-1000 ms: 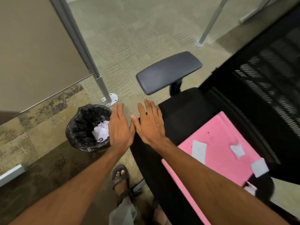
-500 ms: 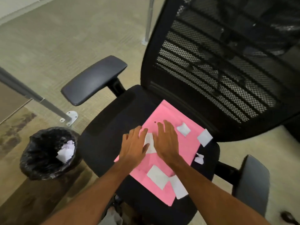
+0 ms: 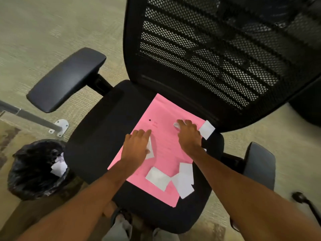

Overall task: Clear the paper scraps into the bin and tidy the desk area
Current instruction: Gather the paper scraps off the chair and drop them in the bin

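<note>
A pink sheet lies on the black seat of an office chair. Several white paper scraps are scattered on it, and one scrap lies at its right edge. My left hand is curled over a white scrap in the middle of the sheet. My right hand closes on a small white scrap near the sheet's far corner. A bin lined with a black bag stands on the floor at the left, with white scraps in it.
The chair's mesh back rises behind the seat. Armrests stick out at the left and right. A grey desk leg with a foot plate stands beside the bin. My sandalled feet show below the seat.
Both hands moved from over the bin to the pink sheet on the seat. They have since spread apart, the right one reaching to the far scrap, the left gripping a middle scrap.
</note>
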A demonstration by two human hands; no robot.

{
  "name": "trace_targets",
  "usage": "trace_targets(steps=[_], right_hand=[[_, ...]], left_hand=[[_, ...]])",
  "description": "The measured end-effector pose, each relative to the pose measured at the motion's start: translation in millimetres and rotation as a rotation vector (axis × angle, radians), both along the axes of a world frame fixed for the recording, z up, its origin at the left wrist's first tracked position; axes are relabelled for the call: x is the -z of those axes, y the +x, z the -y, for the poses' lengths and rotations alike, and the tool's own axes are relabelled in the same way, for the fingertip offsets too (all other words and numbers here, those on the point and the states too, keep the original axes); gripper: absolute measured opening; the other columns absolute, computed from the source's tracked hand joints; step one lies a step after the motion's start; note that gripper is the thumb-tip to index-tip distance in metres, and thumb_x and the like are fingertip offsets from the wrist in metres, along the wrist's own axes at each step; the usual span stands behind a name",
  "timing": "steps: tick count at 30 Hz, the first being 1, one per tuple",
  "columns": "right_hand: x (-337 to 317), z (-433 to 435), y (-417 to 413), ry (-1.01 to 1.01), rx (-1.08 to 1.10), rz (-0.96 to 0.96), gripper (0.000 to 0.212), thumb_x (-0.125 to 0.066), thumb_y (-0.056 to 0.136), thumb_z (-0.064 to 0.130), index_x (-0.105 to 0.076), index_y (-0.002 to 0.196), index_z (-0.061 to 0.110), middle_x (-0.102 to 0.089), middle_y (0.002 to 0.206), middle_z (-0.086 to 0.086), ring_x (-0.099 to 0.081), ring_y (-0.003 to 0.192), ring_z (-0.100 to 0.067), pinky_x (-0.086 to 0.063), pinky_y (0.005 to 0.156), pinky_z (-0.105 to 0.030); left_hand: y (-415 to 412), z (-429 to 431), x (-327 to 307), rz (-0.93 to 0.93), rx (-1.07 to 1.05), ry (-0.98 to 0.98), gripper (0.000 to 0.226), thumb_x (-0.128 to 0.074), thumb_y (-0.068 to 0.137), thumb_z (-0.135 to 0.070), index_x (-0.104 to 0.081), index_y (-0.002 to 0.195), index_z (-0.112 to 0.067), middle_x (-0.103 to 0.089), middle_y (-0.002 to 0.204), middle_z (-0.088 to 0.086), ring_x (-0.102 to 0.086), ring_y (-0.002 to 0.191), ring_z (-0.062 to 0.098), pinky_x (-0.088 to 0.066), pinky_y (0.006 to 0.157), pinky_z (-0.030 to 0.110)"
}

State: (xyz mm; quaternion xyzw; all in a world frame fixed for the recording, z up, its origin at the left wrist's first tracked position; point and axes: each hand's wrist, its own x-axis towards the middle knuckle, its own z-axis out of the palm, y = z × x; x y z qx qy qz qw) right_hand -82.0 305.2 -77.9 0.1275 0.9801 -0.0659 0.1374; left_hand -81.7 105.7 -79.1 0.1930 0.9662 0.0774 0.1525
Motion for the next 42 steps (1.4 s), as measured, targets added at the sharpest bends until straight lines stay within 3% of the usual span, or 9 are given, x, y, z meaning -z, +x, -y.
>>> trace_targets(steps=[5,8,12,18,22,26,32,36,42], right_hand=[[-3,-5,-6,0.02,-0.002,-0.023,0.043,-0.062,0.088,0.01,-0.04,0.125,0.011,-0.055,0.118,-0.016,-0.055,0.105,-0.029,-0.057,0.081,-0.042],[-7,-12,-5,-0.039,0.091,-0.078,0.045,-0.055,0.09,0.009,-0.035,0.13,0.008,-0.048,0.125,-0.019,-0.05,0.111,-0.032,-0.055,0.085,-0.043],[-9,-30,2,-0.11,0.236,-0.116,0.041,-0.051,0.09,0.003,-0.042,0.13,0.006,-0.034,0.134,-0.026,-0.044,0.117,-0.038,-0.044,0.1,-0.042],[-4,-55,12,-0.099,0.514,-0.053,0.042,-0.049,0.093,0.013,-0.038,0.131,0.001,-0.023,0.139,-0.031,-0.04,0.121,-0.044,-0.044,0.102,-0.046],[-1,-65,15,-0.111,0.552,0.092,0.058,-0.05,0.097,0.032,-0.027,0.144,0.009,-0.013,0.146,-0.029,-0.031,0.13,-0.043,-0.04,0.104,-0.045],[0,-67,13,-0.134,0.587,0.15,0.06,-0.053,0.095,0.036,-0.031,0.143,0.007,-0.02,0.145,-0.024,-0.034,0.129,-0.038,-0.042,0.102,-0.046],[-4,-69,17,-0.127,0.624,0.035,0.046,-0.066,0.088,0.032,-0.05,0.125,0.01,-0.036,0.134,-0.018,-0.05,0.116,-0.035,-0.048,0.091,-0.047],[-17,-72,20,-0.137,0.621,-0.058,0.042,-0.062,0.086,0.02,-0.047,0.123,0.009,-0.054,0.118,-0.017,-0.057,0.107,-0.036,-0.052,0.085,-0.048],[-38,-74,23,-0.271,0.473,0.098,0.056,-0.071,0.076,0.02,-0.04,0.122,0.009,-0.062,0.109,-0.018,-0.062,0.1,-0.038,-0.056,0.084,-0.05]], left_hand=[[-4,-4,-9,0.066,0.065,-0.03,0.014,-0.063,0.089,-0.029,-0.066,0.102,-0.023,-0.064,0.098,-0.004,-0.055,0.091,0.014,-0.026,0.082,0.033],[1,-6,-13,0.385,0.052,0.33,0.001,-0.064,0.087,-0.018,-0.063,0.087,-0.019,-0.061,0.09,-0.001,-0.059,0.088,0.019,-0.042,0.074,0.033],[14,-19,-18,0.583,0.086,0.493,0.016,-0.054,0.092,-0.008,-0.048,0.089,-0.022,-0.061,0.091,-0.001,-0.062,0.087,0.017,-0.049,0.06,0.022],[27,-33,-11,0.246,0.463,0.298,0.012,-0.048,0.096,-0.024,-0.052,0.086,-0.019,-0.063,0.085,-0.002,-0.057,0.073,0.013,-0.047,0.07,0.032],[41,-33,2,0.193,0.588,0.058,0.058,-0.059,0.077,-0.066,-0.044,0.116,-0.026,-0.052,0.118,-0.008,-0.049,0.103,0.012,-0.036,0.091,0.033],[48,-33,10,0.161,0.668,-0.07,0.069,-0.066,0.073,-0.064,-0.04,0.123,-0.025,-0.045,0.131,-0.003,-0.043,0.115,0.016,-0.031,0.097,0.037],[41,-40,4,0.285,0.585,-0.025,0.04,-0.072,0.076,-0.05,-0.051,0.098,-0.025,-0.054,0.115,-0.006,-0.049,0.104,0.012,-0.033,0.089,0.03],[26,-41,-7,0.644,0.316,0.236,0.038,-0.084,0.068,-0.033,-0.046,0.066,-0.027,-0.06,0.087,-0.008,-0.057,0.081,0.011,-0.041,0.069,0.023],[12,-64,-21,0.838,0.059,0.57,0.024,-0.081,0.074,-0.026,-0.059,0.067,-0.021,-0.066,0.091,-0.012,-0.06,0.087,0.005,-0.044,0.066,0.02]])
